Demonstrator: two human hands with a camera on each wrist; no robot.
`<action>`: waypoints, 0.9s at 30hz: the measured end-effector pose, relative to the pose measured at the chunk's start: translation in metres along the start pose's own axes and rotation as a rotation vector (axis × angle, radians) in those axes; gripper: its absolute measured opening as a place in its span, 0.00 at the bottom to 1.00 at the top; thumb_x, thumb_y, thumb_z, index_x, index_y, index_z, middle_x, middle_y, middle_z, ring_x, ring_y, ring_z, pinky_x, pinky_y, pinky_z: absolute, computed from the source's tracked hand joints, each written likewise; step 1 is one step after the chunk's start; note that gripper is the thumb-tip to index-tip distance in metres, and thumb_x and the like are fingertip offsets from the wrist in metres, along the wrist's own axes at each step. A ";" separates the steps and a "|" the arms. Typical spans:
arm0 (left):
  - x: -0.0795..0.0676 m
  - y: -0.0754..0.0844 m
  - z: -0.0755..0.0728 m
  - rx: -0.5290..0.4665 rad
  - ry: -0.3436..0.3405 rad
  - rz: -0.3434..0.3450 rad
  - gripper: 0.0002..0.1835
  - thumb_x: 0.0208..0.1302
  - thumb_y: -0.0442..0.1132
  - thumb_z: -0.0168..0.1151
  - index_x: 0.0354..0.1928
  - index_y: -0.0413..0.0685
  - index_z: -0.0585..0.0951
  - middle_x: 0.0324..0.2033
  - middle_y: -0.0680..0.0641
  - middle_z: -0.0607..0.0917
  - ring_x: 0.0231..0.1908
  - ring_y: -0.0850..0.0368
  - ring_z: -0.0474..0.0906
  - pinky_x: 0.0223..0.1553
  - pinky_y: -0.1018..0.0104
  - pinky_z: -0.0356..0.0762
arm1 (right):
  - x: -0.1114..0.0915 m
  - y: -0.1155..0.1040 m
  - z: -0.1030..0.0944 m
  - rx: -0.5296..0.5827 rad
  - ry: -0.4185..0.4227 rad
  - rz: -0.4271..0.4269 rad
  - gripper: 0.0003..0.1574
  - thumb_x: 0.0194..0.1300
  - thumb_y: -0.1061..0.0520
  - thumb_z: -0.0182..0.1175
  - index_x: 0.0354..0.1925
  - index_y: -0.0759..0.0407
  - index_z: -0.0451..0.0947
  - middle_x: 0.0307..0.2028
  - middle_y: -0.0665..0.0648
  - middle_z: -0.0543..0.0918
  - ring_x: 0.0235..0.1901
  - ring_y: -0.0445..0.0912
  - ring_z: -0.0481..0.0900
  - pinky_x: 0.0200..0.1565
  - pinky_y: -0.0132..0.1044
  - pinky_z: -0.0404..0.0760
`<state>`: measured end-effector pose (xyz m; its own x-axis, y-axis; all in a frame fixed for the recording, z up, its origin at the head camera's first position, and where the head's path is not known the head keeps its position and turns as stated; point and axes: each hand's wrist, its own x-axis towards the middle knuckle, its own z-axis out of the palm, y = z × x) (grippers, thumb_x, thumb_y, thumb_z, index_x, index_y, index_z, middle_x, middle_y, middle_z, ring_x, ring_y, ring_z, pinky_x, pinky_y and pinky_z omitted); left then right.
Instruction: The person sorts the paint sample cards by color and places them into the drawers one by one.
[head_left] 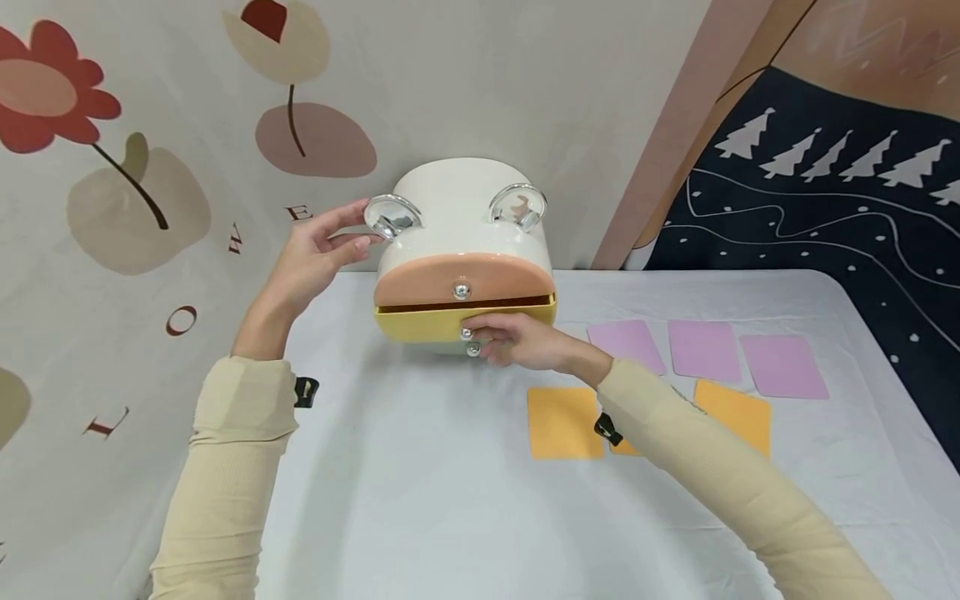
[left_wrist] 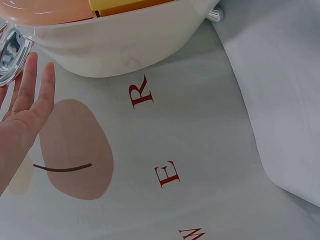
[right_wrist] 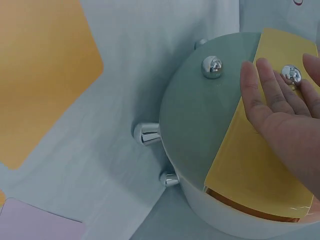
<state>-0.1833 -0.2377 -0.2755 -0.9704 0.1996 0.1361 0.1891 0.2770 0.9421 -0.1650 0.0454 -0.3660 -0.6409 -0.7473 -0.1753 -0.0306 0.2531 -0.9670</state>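
The right hand [head_left: 525,342] pinched a drawer knob [right_wrist: 291,73], left hand [head_left: 318,250] loosely touching a disc [head_left: 392,213]; yanking risked tipping the cabinet [head_left: 456,200].

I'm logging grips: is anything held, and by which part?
The right hand seems to pinch the yellow drawer by its knob; the left hand is at the silver disc, grip unclear.
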 end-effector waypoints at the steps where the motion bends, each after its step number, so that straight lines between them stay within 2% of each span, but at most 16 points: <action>1: 0.000 0.000 0.000 -0.009 -0.003 0.004 0.27 0.62 0.29 0.56 0.64 0.42 0.66 0.52 0.43 0.73 0.44 0.63 0.78 0.45 0.75 0.74 | -0.002 0.000 0.001 -0.002 -0.008 -0.005 0.37 0.56 0.79 0.49 0.63 0.64 0.62 0.60 0.61 0.68 0.49 0.52 0.75 0.48 0.36 0.77; 5: -0.001 -0.002 -0.001 -0.043 -0.015 0.014 0.28 0.62 0.29 0.57 0.64 0.42 0.66 0.52 0.43 0.72 0.45 0.61 0.77 0.45 0.75 0.74 | -0.009 0.003 0.008 0.002 -0.044 -0.056 0.36 0.57 0.79 0.49 0.64 0.65 0.61 0.61 0.62 0.66 0.50 0.51 0.75 0.50 0.36 0.76; 11: -0.002 -0.004 -0.001 -0.028 -0.022 0.016 0.28 0.62 0.29 0.56 0.65 0.46 0.65 0.54 0.43 0.71 0.48 0.59 0.76 0.46 0.76 0.74 | -0.023 0.009 0.020 0.006 -0.099 -0.151 0.35 0.57 0.81 0.44 0.64 0.69 0.59 0.62 0.66 0.64 0.52 0.55 0.73 0.50 0.37 0.76; 16: -0.003 -0.004 0.000 0.008 -0.013 0.011 0.29 0.63 0.29 0.55 0.66 0.47 0.63 0.55 0.42 0.70 0.50 0.57 0.75 0.47 0.74 0.74 | -0.036 0.009 0.033 -0.011 -0.124 -0.158 0.35 0.58 0.80 0.45 0.64 0.67 0.59 0.61 0.65 0.65 0.53 0.54 0.73 0.51 0.35 0.76; 20: -0.004 -0.004 0.001 0.044 -0.007 0.013 0.30 0.63 0.29 0.55 0.67 0.47 0.62 0.57 0.41 0.69 0.49 0.60 0.75 0.47 0.74 0.74 | -0.047 0.010 0.043 -0.047 -0.145 -0.167 0.37 0.58 0.80 0.45 0.65 0.65 0.58 0.62 0.63 0.65 0.55 0.52 0.71 0.51 0.34 0.75; 27: -0.006 -0.008 0.000 -0.026 -0.018 0.048 0.28 0.62 0.27 0.54 0.65 0.40 0.62 0.57 0.39 0.68 0.50 0.58 0.75 0.48 0.71 0.75 | -0.062 0.013 0.056 -0.062 -0.189 -0.167 0.41 0.57 0.80 0.43 0.67 0.61 0.55 0.63 0.59 0.64 0.55 0.51 0.71 0.52 0.33 0.74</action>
<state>-0.1792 -0.2405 -0.2836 -0.9573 0.2294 0.1758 0.2312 0.2426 0.9422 -0.0831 0.0607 -0.3780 -0.4686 -0.8819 -0.0509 -0.1752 0.1492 -0.9732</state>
